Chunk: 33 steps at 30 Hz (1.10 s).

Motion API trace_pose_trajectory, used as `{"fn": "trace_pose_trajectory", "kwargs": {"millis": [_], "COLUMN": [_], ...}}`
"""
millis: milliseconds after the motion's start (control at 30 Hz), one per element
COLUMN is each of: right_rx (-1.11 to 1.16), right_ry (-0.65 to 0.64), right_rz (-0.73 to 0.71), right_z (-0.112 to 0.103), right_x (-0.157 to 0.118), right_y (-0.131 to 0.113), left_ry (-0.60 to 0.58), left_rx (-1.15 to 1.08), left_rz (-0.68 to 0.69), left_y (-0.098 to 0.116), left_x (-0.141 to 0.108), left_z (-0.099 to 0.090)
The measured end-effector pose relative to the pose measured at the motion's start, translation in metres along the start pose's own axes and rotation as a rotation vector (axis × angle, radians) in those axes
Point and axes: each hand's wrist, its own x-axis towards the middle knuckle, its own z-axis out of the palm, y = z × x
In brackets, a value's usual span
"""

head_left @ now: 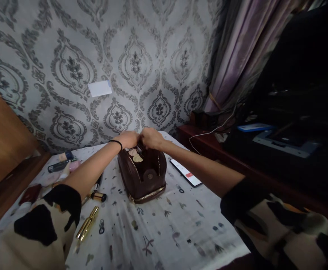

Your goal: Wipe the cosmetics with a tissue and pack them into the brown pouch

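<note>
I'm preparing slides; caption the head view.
Left hand and right hand at the far end of an open brown bag.

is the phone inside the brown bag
No, the phone lies on the printed cloth, to the right of the open brown bag.

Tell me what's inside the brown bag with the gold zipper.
A round pinkish item and a round yellowish item show inside the brown bag. The left hand and right hand cover part of its far end, and shadow hides anything deeper.
</note>
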Motion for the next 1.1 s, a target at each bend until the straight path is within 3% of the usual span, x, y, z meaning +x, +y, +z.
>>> {"fn": "trace_pose_trajectory", "kwargs": {"millis": [133, 200, 267, 333, 467, 567, 667, 800, 1000, 1100], "right_rx": [0.068, 0.155, 0.265, 0.332, 0.413, 0.385, 0.435, 0.651, 1.290, 1.498], "right_ry": [0.090, 0.172, 0.269, 0.291, 0.069, -0.050, -0.134, -0.229, -0.579, -0.539], "right_rz": [-0.009, -0.044, -0.119, -0.239, -0.540, -0.697, -0.741, -0.585, -0.128, -0.009], "right_z": [-0.010, -0.008, 0.000, 0.014, 0.053, 0.086, 0.113, 0.145, 0.181, 0.193], "right_x": [-0.019, -0.033, -0.054, -0.080, -0.131, -0.154, -0.157, -0.147, -0.133, -0.131], "right_y": [0.011, 0.015, 0.016, 0.014, 0.001, -0.013, -0.030, -0.058, -0.107, -0.123], "left_ry": [0.285, 0.426, 0.515, 0.510, 0.354, 0.360, 0.386, 0.386, 0.600, 0.651], "left_rx": [-0.037, -0.190, -0.411, -0.572, -0.698, -0.705, -0.665, -0.612, -0.572, -0.550], "left_rz": [-0.129, -0.137, -0.113, -0.097, -0.213, -0.304, -0.357, -0.439, -0.635, -0.719], "left_y": [0.003, 0.004, 0.006, 0.013, 0.036, 0.047, 0.041, 0.017, -0.017, -0.033], "left_x": [-0.037, -0.059, -0.083, -0.111, -0.169, -0.204, -0.229, -0.253, -0.281, -0.295], "left_z": [-0.019, -0.014, 0.002, 0.027, 0.074, 0.095, 0.109, 0.135, 0.174, 0.179]}}
